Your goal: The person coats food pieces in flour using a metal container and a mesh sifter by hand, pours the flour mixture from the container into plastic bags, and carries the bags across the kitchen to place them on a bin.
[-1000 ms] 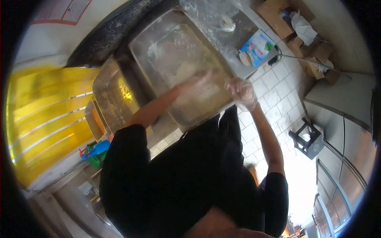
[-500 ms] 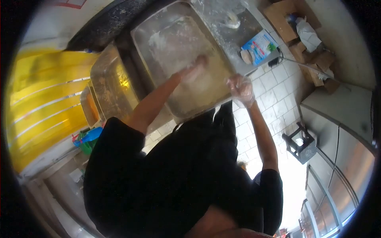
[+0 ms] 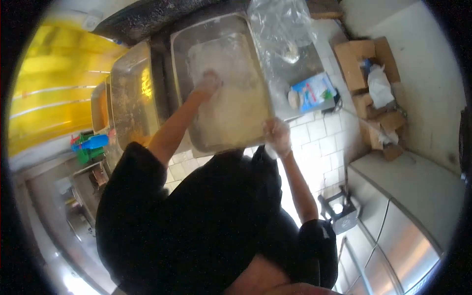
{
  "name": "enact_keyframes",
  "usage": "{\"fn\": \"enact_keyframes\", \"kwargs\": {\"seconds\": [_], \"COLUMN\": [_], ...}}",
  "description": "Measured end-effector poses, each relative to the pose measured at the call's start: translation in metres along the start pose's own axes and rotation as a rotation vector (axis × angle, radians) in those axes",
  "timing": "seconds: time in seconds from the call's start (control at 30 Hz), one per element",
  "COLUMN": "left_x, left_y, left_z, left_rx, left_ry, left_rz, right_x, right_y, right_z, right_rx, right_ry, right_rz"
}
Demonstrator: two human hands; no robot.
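Observation:
A deep rectangular metal tray [image 3: 265,73] stands in front of my body, with a layer of pale, powdery stuff [image 3: 233,105], like flour or crumbs, spread over its bottom. My left hand [image 3: 210,84] is down in the tray at the left middle, on or just above the powder; motion smears its fingers. At the tray's near right corner, my right hand [image 3: 277,135] is closed round the rim. A clear, thin plastic glove covers the right hand.
Left of the tray is a second metal tray [image 3: 130,93] with residue. A blue-and-white packet [image 3: 312,92] and clear plastic bag [image 3: 280,29] lie on the right worktop. Cardboard boxes [image 3: 356,64], a dark stool [image 3: 340,214] and a steel cabinet [image 3: 398,216] stand right.
My left hand has swept leftward across the tray through the powder. My right hand stays at the near right rim. The whole view has shifted a little.

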State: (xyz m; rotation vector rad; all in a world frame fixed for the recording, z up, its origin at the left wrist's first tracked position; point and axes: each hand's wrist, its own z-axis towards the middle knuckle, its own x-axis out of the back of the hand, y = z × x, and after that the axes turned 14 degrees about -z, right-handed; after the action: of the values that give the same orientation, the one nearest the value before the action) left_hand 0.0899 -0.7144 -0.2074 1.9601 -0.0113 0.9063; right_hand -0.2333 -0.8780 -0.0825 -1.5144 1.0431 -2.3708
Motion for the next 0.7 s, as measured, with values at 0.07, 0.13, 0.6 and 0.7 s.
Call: {"fn": "enact_keyframes", "kwargs": {"seconds": [0.07, 0.13, 0.6, 0.7], "left_x": [-0.002, -0.002, -0.004, -0.016], "left_y": [0.009, 0.018, 0.132, 0.155], "left_z": [-0.036, -0.056, -0.092, -0.083], "left_rx": [0.131, 0.233, -0.001, -0.067], "left_ry": [-0.112, -0.189, 0.777, 0.721], "left_rz": [0.03, 0.176, 0.264, -0.086], "right_x": [-0.006, 0.013, -0.033, 0.008], "right_y": [0.019, 0.013, 0.177, 0.16], "right_z": [0.007, 0.033, 0.275, 0.3], "right_rx": [0.059, -0.406, 0.358, 0.31], "right_ry": [0.066, -0.008, -0.464, -0.297], "right_rz": [-0.016, 0.65, -0.843, -0.335]}}
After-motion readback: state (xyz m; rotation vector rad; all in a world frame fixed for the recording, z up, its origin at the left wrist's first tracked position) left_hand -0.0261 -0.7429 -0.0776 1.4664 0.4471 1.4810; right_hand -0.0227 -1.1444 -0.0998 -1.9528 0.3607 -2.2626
